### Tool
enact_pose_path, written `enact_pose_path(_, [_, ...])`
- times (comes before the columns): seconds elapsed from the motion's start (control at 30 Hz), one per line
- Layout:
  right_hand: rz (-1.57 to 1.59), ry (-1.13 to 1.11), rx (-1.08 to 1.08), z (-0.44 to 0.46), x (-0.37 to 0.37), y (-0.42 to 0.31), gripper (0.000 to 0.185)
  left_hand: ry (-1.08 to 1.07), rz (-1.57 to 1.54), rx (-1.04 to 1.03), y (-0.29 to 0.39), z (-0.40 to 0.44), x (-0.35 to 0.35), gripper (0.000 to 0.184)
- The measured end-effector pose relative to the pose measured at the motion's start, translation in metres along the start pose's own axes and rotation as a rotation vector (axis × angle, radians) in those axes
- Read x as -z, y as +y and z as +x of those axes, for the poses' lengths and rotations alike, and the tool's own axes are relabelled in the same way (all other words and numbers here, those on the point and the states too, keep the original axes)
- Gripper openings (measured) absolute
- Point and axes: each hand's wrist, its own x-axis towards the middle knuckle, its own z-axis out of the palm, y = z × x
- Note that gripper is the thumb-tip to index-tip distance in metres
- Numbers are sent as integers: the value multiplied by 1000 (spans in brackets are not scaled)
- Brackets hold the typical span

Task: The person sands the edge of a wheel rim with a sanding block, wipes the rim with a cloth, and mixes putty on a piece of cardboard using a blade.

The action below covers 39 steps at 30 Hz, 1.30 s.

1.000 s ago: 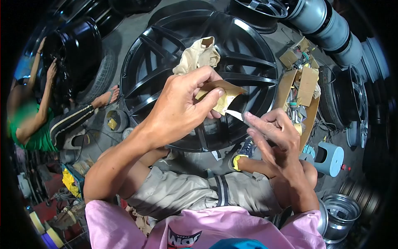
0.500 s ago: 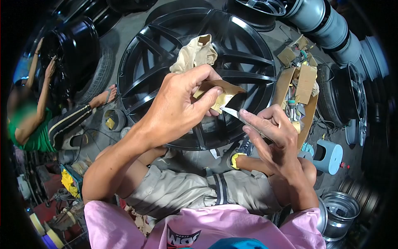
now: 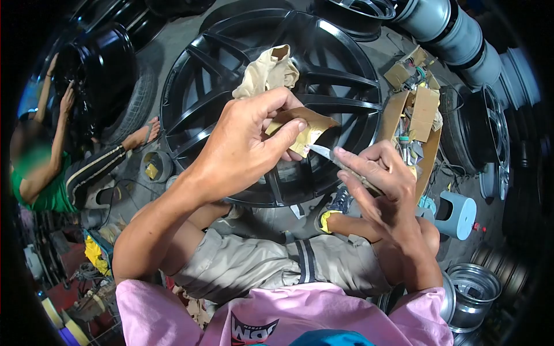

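My left hand [image 3: 254, 130] is closed on a bent piece of sandpaper [image 3: 316, 123], brown on one side and yellowish on the other, pinched between thumb and fingers. A small knife [image 3: 324, 152] with a pale blade is gripped in my right hand [image 3: 382, 181]. The blade's tip is at the lower edge of the sandpaper; whether it touches I cannot tell. Both hands are above a large black wheel rim [image 3: 340, 107] lying face up. On the rim's middle, just beyond my left hand, rests a crumpled beige cloth [image 3: 266, 74].
A cardboard box [image 3: 399, 115] of tools and scraps stands right of the rim, with a light blue stool [image 3: 461, 214] nearer me. A silver rim [image 3: 473, 288] lies at lower right. At left, another person [image 3: 49, 179] sits by a black rim and tire [image 3: 138, 98].
The view has shifted slightly. Both hands keep their grips, and the knife's tip stays by the sandpaper's lower edge.
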Motion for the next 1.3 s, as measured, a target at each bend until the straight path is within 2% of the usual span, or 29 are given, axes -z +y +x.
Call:
enact_pose_path(0.27, [92,-44,-47,2,1,-2,48,-22,-15,1,3,0,2,14])
enact_pose_path(0.53, [135,-53,-40,6,5,2,33,-68,-54,43,7,-3,5,17])
enact_pose_path(0.63, [189,-88,-60,6,5,4,28,-84,-93,28,8,-4,6,17])
enact_pose_path(0.7, [241,-191,-144,6,7,3,24,-86,-106,23,8,-5,5,17])
enact_pose_path(0.93, [421,-250,-212,5,6,4,24,-42,-43,-37,0,-3,8,19])
enact_pose_path(1.1, [273,-34,18,5,2,3,32,-84,-253,17,-7,1,9,24])
enact_pose_path(1.3, [191,63,27,-2,-4,1,46,-116,-439,119,2,5,6,25])
